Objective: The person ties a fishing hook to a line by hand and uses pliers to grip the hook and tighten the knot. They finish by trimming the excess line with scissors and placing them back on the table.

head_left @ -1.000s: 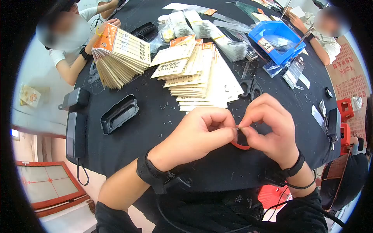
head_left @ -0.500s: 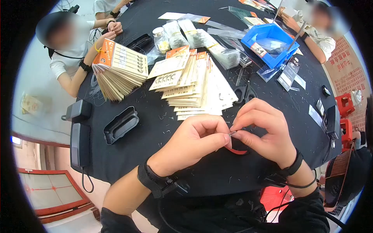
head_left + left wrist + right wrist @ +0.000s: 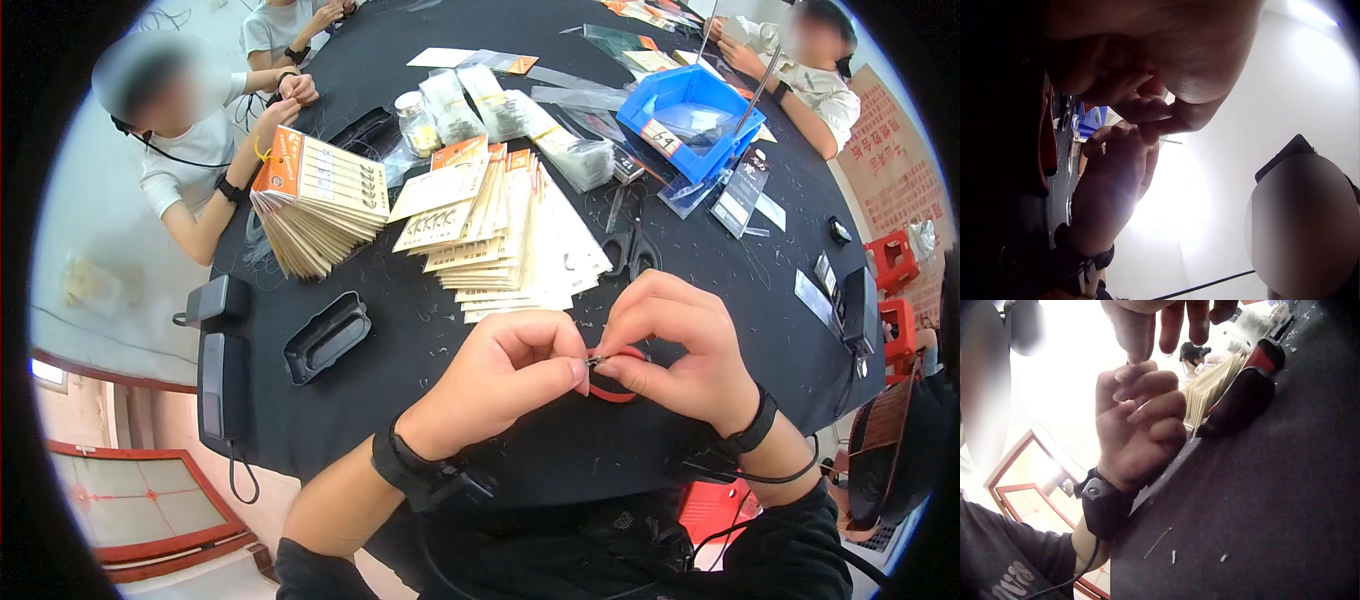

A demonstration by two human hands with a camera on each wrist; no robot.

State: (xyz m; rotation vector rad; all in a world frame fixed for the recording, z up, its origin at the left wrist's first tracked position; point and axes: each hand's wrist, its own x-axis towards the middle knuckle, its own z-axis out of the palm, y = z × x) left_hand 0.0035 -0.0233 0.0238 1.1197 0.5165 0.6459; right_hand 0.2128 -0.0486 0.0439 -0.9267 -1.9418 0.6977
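My left hand and right hand meet fingertip to fingertip low over the table's near side. Thumb and forefinger of each pinch a tiny thin metal piece, mostly covered by the fingertips; I cannot tell its kind. Behind them is a red-handled tool, partly hidden; its red handles appear beside the hands in the left wrist view. In the right wrist view, the left hand has its fingers curled inward below the right fingertips. Black scissors lie just beyond the right hand.
Fanned fishing-hook cards lie ahead, with an upright card bundle left of them. A black tray, glass jar, bagged packets and blue bin are around. Other people sit across the table.
The head view has shifted, so the table things appear lower. Both hands keep pinching the tiny piece, with small finger shifts; more of the red handles shows than half a second ago.
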